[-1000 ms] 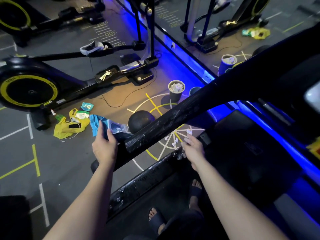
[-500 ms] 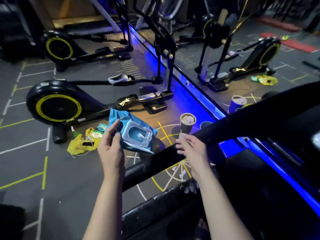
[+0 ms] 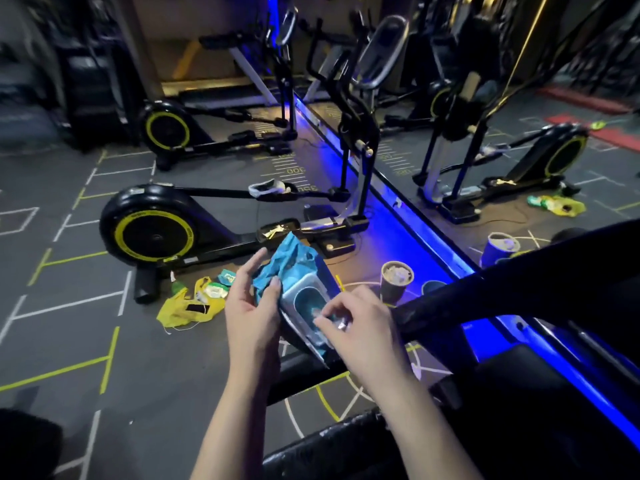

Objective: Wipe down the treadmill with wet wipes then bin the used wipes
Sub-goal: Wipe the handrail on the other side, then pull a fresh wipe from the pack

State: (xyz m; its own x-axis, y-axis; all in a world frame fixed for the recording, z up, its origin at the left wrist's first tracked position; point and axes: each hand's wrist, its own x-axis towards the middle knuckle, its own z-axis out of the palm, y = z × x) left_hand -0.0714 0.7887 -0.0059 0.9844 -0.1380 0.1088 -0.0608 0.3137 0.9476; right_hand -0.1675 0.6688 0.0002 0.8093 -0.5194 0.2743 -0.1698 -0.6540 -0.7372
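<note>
Leftward, open grey floor [image 3: 69,341] runs past a yellow bag [image 3: 183,308] near the elliptical [image 3: 152,233], well apart from the hands. Centre: left hand [image 3: 252,306] holds the blue wipes pack [image 3: 298,271] by its left edge, thumb on its face, forefinger straight, others hidden behind; right hand [image 3: 360,327] pinches at the pack's lid, fingertips bunched, blur hiding what they grip. Right: treadmill handrail [image 3: 519,285] passes beneath the pack, cut off at frame edge; bin [image 3: 397,280] stands beyond.
</note>
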